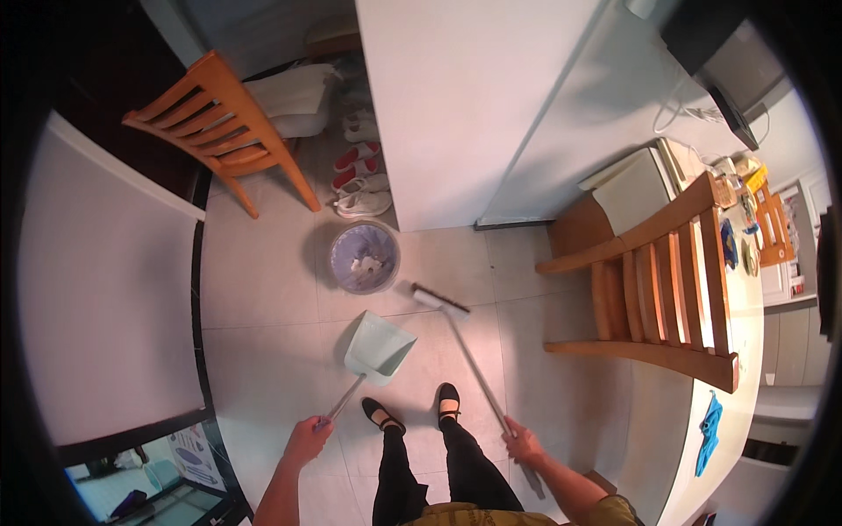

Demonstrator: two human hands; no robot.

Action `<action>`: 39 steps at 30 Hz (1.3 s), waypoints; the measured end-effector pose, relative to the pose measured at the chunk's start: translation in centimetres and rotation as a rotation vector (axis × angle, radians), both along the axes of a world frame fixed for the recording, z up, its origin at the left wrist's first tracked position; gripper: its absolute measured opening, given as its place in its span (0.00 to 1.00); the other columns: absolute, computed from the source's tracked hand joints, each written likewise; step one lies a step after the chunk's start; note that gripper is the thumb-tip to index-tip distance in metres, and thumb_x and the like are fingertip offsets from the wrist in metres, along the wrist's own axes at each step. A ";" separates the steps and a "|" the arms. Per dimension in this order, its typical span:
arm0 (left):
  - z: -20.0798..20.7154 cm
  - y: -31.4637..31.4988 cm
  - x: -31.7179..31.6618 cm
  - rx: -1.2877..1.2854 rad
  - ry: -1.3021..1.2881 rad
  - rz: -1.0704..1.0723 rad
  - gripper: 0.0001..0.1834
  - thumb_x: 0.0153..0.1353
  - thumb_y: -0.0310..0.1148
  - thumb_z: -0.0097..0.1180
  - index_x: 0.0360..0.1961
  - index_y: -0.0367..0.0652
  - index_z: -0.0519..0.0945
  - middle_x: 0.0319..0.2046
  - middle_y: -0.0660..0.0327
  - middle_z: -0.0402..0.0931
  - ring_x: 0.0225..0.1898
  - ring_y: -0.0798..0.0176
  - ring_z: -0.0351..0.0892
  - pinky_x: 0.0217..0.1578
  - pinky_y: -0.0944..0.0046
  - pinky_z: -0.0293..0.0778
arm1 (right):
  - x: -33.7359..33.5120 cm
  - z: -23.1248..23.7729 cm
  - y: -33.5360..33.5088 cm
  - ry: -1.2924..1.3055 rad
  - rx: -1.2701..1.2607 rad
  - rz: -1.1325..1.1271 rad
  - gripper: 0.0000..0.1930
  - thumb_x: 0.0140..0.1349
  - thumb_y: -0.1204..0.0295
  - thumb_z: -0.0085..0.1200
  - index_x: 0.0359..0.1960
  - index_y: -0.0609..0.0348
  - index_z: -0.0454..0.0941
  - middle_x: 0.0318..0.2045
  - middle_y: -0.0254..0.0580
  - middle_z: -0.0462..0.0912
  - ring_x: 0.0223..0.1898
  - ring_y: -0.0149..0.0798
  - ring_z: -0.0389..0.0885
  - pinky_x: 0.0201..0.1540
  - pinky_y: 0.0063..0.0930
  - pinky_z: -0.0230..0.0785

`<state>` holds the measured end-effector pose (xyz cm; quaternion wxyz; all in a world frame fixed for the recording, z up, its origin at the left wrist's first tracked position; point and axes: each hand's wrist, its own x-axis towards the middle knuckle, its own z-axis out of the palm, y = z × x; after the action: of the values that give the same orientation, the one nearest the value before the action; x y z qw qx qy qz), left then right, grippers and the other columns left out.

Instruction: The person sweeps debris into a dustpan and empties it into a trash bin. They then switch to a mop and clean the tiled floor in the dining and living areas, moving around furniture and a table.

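My left hand (307, 441) is wrapped round the handle of a pale green long-handled dustpan (379, 347), whose pan is low over the tiled floor in front of my feet. In my right hand (524, 441) is the pole of a broom (474, 359). The broom's white head with dark bristles (440, 301) is to the right of the dustpan and apart from it, slightly blurred. Just beyond both stands a round lilac bin (365, 257) with crumpled whitish waste inside. Whether the broom head or the pan touches the floor I cannot tell.
A wooden chair (649, 285) stands at the right against a cluttered table (741, 324). Another wooden chair (224, 131) is at the far left, near several shoes (361, 180). A white wall corner (465, 114) juts in behind the bin. A blue cloth (709, 434) hangs at the table's edge.
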<state>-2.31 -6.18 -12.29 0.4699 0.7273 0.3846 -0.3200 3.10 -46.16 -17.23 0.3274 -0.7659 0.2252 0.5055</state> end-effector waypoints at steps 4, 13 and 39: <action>-0.8 -0.9 0.9 -0.032 -0.013 0.020 0.11 0.49 0.38 0.49 0.28 0.41 0.72 0.12 0.68 0.63 0.11 0.75 0.61 0.11 0.74 0.58 | 5.1 -3.3 -4.3 -0.173 -0.046 -0.066 0.25 0.51 0.69 0.44 0.53 0.51 0.55 0.18 0.44 0.72 0.15 0.34 0.71 0.15 0.27 0.67; -1.0 -2.0 2.7 0.002 -0.006 -0.016 0.10 0.50 0.37 0.48 0.25 0.41 0.71 0.10 0.68 0.62 0.09 0.76 0.58 0.08 0.74 0.55 | 14.8 -10.2 -7.5 -0.327 -0.029 -0.264 0.25 0.50 0.74 0.42 0.53 0.54 0.53 0.14 0.39 0.69 0.11 0.31 0.66 0.11 0.26 0.61; -1.1 -1.8 3.8 0.117 0.086 -0.015 0.12 0.49 0.39 0.49 0.23 0.40 0.72 0.09 0.68 0.62 0.09 0.75 0.59 0.09 0.74 0.55 | 11.2 -15.9 -17.1 -0.350 0.152 -0.990 0.10 0.54 0.76 0.36 0.38 0.56 0.57 0.13 0.38 0.64 0.10 0.35 0.64 0.08 0.27 0.58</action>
<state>1.50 -7.98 -13.34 0.4071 0.7420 0.4172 -0.3312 14.25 -63.30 -33.12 0.6142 -0.6149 0.4644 0.1700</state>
